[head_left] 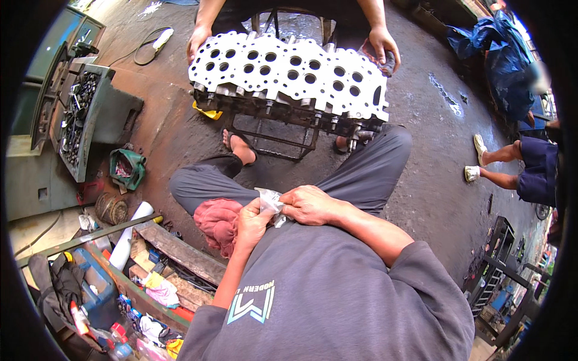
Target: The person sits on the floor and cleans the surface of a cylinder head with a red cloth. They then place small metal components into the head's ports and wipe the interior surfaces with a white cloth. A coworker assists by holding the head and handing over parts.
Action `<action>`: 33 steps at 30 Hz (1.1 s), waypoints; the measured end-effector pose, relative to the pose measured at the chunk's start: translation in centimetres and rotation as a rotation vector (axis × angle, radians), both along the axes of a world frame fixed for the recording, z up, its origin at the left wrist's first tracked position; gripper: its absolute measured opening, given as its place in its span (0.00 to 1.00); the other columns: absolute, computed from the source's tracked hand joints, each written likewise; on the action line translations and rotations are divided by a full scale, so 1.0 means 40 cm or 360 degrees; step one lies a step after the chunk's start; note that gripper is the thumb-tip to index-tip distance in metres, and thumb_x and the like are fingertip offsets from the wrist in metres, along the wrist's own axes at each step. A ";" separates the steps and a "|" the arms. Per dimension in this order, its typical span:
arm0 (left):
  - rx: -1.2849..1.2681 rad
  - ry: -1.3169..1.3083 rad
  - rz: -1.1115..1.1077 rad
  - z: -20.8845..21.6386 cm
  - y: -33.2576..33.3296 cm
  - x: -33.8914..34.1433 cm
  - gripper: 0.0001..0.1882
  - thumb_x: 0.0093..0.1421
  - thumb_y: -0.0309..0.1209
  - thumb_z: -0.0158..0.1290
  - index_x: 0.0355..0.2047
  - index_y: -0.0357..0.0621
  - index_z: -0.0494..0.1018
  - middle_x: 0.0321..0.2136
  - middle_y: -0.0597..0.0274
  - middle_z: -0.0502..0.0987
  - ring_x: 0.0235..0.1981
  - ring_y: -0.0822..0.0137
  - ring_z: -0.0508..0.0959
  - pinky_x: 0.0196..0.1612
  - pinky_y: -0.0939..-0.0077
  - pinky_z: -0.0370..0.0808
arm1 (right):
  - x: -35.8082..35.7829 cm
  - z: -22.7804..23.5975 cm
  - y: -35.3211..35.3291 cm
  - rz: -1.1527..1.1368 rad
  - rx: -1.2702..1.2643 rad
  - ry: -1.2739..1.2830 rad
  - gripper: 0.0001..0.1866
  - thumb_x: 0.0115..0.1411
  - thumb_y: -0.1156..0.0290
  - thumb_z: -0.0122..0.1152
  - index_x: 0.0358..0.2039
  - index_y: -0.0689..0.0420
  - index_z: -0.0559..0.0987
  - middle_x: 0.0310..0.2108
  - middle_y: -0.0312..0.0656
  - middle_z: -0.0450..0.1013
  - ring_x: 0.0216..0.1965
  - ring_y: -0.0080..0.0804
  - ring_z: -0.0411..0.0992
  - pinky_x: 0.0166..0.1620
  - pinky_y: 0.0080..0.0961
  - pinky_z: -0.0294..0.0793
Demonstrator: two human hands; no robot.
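Note:
Close to my waist, my left hand [253, 224] and my right hand [308, 205] both pinch a small crumpled clear plastic bag [271, 201]. What the bag contains is too small to make out. A folded reddish cloth [215, 224] lies by my left wrist, over my leg. In front of my knees an engine cylinder head [280, 73], pale on its flat face with rows of round holes, rests on a dark metal stand [274, 143]. Another person's hands hold its two ends: one hand [199, 43] on the left, the other hand [383, 46] on the right.
At left a metal bin [90, 120] carries many small parts, near a green container [127, 168]. A cluttered tray [180, 253] and a blue box [96, 289] sit at lower left. Someone in shorts [537, 169] stands at right, below a blue tarp [506, 72].

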State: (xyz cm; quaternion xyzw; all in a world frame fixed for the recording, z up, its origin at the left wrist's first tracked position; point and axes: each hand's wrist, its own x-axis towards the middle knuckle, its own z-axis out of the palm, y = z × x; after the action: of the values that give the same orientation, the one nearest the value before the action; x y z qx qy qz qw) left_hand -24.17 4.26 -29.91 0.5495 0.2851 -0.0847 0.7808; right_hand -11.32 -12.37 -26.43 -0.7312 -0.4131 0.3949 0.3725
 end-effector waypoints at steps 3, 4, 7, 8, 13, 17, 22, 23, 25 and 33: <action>0.0299 -0.0026 -0.0040 -0.008 -0.014 -0.002 0.05 0.60 0.21 0.56 0.37 0.39 0.78 0.28 0.70 0.79 0.26 0.82 0.73 0.29 0.85 0.70 | -0.003 -0.003 0.004 0.0079 -0.0024 -0.0098 0.12 0.58 0.66 0.50 0.27 0.62 0.74 0.28 0.54 0.75 0.34 0.56 0.74 0.39 0.49 0.71; 0.0395 0.0017 -0.0052 -0.007 -0.017 -0.006 0.05 0.60 0.21 0.56 0.37 0.39 0.78 0.28 0.70 0.79 0.27 0.82 0.74 0.30 0.85 0.70 | -0.007 -0.002 0.006 0.0135 -0.0021 -0.0109 0.12 0.58 0.66 0.51 0.27 0.62 0.74 0.28 0.54 0.74 0.35 0.56 0.74 0.39 0.49 0.71; 0.0674 -0.0085 -0.0144 -0.005 -0.019 -0.004 0.07 0.58 0.22 0.57 0.38 0.38 0.78 0.30 0.71 0.80 0.31 0.81 0.75 0.34 0.80 0.73 | -0.012 0.000 0.012 0.0281 -0.0040 -0.0134 0.10 0.58 0.67 0.52 0.27 0.62 0.74 0.27 0.53 0.74 0.36 0.54 0.74 0.41 0.48 0.72; 0.0741 -0.0078 -0.0174 -0.001 -0.022 -0.003 0.08 0.58 0.22 0.57 0.38 0.38 0.78 0.30 0.71 0.80 0.32 0.80 0.75 0.35 0.80 0.74 | -0.012 0.001 0.012 0.0265 0.0005 -0.0148 0.11 0.58 0.66 0.52 0.26 0.62 0.75 0.27 0.54 0.75 0.35 0.54 0.75 0.40 0.49 0.72; 0.1203 -0.0095 -0.0231 0.023 -0.030 0.023 0.08 0.53 0.27 0.55 0.31 0.36 0.72 0.28 0.46 0.77 0.32 0.49 0.80 0.36 0.61 0.74 | -0.017 0.003 0.003 0.0017 0.0038 -0.0266 0.12 0.57 0.65 0.53 0.25 0.61 0.77 0.27 0.54 0.76 0.33 0.54 0.76 0.39 0.48 0.74; 0.1771 -0.0287 -0.0207 0.054 -0.037 0.030 0.10 0.48 0.24 0.53 0.33 0.38 0.68 0.32 0.44 0.73 0.35 0.39 0.75 0.36 0.53 0.73 | -0.040 0.011 0.002 -0.0279 0.0028 -0.0522 0.11 0.56 0.65 0.55 0.23 0.60 0.76 0.26 0.52 0.76 0.33 0.54 0.76 0.38 0.47 0.76; 0.1371 -0.0293 -0.0194 0.077 -0.009 0.010 0.14 0.54 0.24 0.56 0.41 0.40 0.71 0.36 0.56 0.73 0.38 0.61 0.78 0.39 0.65 0.77 | -0.012 0.032 -0.010 -0.0424 -0.0020 -0.0283 0.11 0.56 0.68 0.54 0.24 0.63 0.74 0.28 0.52 0.73 0.33 0.51 0.74 0.39 0.43 0.73; 0.1391 -0.0382 -0.0183 0.078 0.003 0.006 0.21 0.60 0.33 0.58 0.52 0.43 0.69 0.40 0.60 0.72 0.40 0.67 0.75 0.42 0.72 0.74 | 0.000 0.034 -0.011 -0.0454 -0.0003 -0.0068 0.11 0.56 0.68 0.54 0.26 0.63 0.75 0.27 0.52 0.72 0.32 0.51 0.73 0.39 0.41 0.73; 0.0667 -0.0287 0.0250 0.073 0.024 0.006 0.24 0.65 0.42 0.53 0.56 0.44 0.68 0.45 0.60 0.72 0.45 0.66 0.74 0.46 0.72 0.73 | 0.023 0.040 -0.018 -0.0451 0.0025 0.0197 0.11 0.59 0.70 0.52 0.34 0.64 0.78 0.29 0.49 0.73 0.32 0.41 0.74 0.40 0.33 0.73; -0.1188 -0.0155 0.0202 0.082 0.040 0.056 0.26 0.71 0.49 0.44 0.56 0.40 0.69 0.48 0.60 0.78 0.49 0.65 0.79 0.54 0.60 0.78 | 0.049 0.095 0.018 -0.0551 0.0208 0.0494 0.13 0.66 0.69 0.60 0.46 0.65 0.77 0.37 0.41 0.78 0.38 0.21 0.72 0.45 0.25 0.73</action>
State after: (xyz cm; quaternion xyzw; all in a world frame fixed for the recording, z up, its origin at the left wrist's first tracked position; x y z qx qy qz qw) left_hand -21.92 5.87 -26.62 0.2120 0.2307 -0.1079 0.9435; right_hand -9.34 -11.64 -22.62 -0.6959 -0.2442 0.4053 0.5402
